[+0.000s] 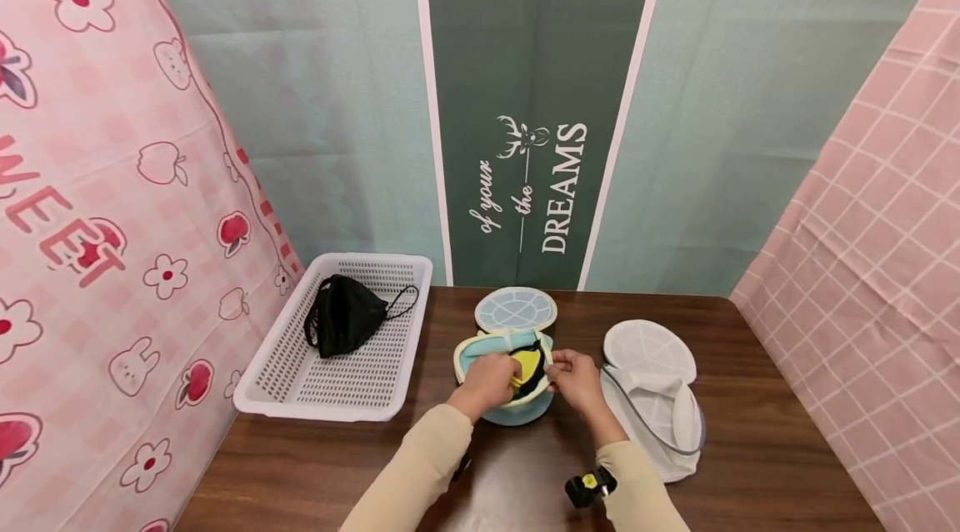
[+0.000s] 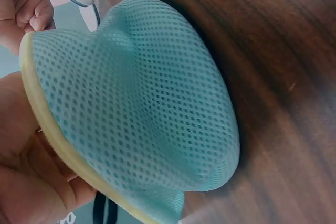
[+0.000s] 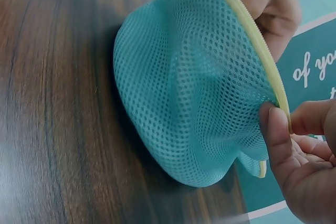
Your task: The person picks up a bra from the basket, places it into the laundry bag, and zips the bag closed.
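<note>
A light-blue mesh laundry bag with a pale yellow zip edge stands on the table, its round lid folded back behind it. My right hand pinches the right side of the rim between thumb and finger, plainest in the right wrist view. Over the bag's mouth, my left hand reaches in with curled fingers. Those fingers grip a yellow and black piece of cloth lying inside the bag. Black straps show below the rim in the left wrist view. The mesh wall hides most of the contents.
To the left stands a white plastic basket with a black garment with thin straps in it. A white mesh laundry bag lies opened at the right, beside my right forearm. Curtains hang behind and along both sides of the wooden table.
</note>
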Available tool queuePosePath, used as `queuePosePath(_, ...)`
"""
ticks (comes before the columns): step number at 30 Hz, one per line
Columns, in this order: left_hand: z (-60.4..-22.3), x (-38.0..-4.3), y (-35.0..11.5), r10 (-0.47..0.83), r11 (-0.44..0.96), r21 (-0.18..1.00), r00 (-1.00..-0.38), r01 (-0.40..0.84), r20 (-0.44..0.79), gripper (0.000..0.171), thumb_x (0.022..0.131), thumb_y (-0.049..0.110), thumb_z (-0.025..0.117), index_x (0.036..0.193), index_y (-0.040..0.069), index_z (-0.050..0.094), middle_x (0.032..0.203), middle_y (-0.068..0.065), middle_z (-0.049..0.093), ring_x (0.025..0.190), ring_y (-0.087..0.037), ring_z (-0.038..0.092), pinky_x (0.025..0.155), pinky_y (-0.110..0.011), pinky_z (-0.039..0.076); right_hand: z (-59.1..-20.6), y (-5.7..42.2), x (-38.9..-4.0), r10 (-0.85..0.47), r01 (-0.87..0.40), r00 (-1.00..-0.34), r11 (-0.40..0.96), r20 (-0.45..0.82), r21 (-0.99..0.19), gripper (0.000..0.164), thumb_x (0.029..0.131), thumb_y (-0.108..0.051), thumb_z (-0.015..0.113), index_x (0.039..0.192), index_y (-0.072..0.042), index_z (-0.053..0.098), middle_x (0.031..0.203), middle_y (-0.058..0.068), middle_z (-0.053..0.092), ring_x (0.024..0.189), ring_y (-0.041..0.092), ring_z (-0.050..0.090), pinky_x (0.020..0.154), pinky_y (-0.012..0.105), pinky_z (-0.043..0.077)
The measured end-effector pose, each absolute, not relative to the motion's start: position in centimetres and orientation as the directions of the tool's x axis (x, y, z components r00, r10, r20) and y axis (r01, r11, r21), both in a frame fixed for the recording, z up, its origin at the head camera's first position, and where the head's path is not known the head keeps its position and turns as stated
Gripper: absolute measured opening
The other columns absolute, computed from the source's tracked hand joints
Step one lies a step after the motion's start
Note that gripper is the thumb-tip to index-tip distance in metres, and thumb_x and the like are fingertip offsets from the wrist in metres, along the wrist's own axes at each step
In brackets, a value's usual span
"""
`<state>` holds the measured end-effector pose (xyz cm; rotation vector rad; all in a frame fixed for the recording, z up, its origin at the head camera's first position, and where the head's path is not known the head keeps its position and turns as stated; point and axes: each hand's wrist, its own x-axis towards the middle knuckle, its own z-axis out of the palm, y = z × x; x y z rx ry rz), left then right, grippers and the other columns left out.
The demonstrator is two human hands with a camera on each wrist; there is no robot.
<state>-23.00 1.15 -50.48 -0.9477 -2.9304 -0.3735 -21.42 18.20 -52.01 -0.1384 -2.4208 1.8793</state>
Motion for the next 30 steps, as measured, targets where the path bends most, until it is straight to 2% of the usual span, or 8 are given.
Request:
queuePosePath(7,-50.1,-24.1,1.8,0.606,0.774,0.269,-0.794,0.573,-0.049,0.018,0.075,0.001,0.066,0.065,0.016,0.065,0.063,0.008,0.055,0.058,-0.009,0.043,0.053,-0.022,0.037,-51.1,18.3,-21.4,0.098,0.089,-0.992,0.135,-0.077,-0.987,0.025,0.083,0.009,0.058,0.106,0.018,0.056,0.078,0.014,0.063,0.054,0.014,0.056,0.053,0.026,0.05)
queuePosePath(14,-50.0,-25.0,2.1,0.602,0.789,0.328,-0.762,0.52,-0.24,0.017,0.082,-0.001,0.061,0.08,0.012,0.072,0.076,0.005,0.063,0.067,-0.008,0.052,0.06,-0.021,0.041,-50.2,18.2,-21.1,0.088,0.111,-0.991,0.123,-0.101,-0.986,0.026,0.084,0.006,0.058,0.108,0.017,0.056,0.081,0.014,0.063,0.056,0.015,0.057,0.055,0.028,0.051)
queuePosePath(20,-49.9,-25.2,1.9,0.598,0.793,0.338,-0.756,0.507,-0.267,0.02,0.085,0.001,0.059,0.086,0.013,0.074,0.083,0.006,0.066,0.075,-0.006,0.056,0.063,-0.019,0.043,-50.2,18.2,-21.2,0.091,0.104,-0.991,0.123,-0.094,-0.987,0.024,0.083,0.008,0.058,0.106,0.016,0.057,0.079,0.014,0.063,0.055,0.015,0.056,0.053,0.025,0.05)
queuePosePath(24,-49.6,-25.0,1.6,0.589,0.794,0.384,-0.752,0.471,-0.297,0.022,0.086,0.0,0.058,0.092,0.013,0.074,0.089,0.004,0.066,0.078,-0.007,0.055,0.065,-0.02,0.042,-50.0,18.1,-21.1,0.096,0.096,-0.992,0.126,-0.084,-0.987,0.024,0.083,0.008,0.058,0.106,0.016,0.057,0.078,0.013,0.063,0.055,0.015,0.056,0.052,0.025,0.049)
queuePosePath(30,-48.7,-24.9,1.0,0.61,0.776,0.426,-0.726,0.466,-0.317,0.021,0.082,0.006,0.062,0.099,0.013,0.073,0.095,0.005,0.065,0.079,-0.008,0.053,0.067,-0.023,0.044,-50.1,17.9,-20.8,0.093,0.084,-0.993,0.128,-0.072,-0.988,0.026,0.084,0.007,0.058,0.107,0.018,0.055,0.08,0.017,0.063,0.054,0.015,0.055,0.051,0.025,0.049)
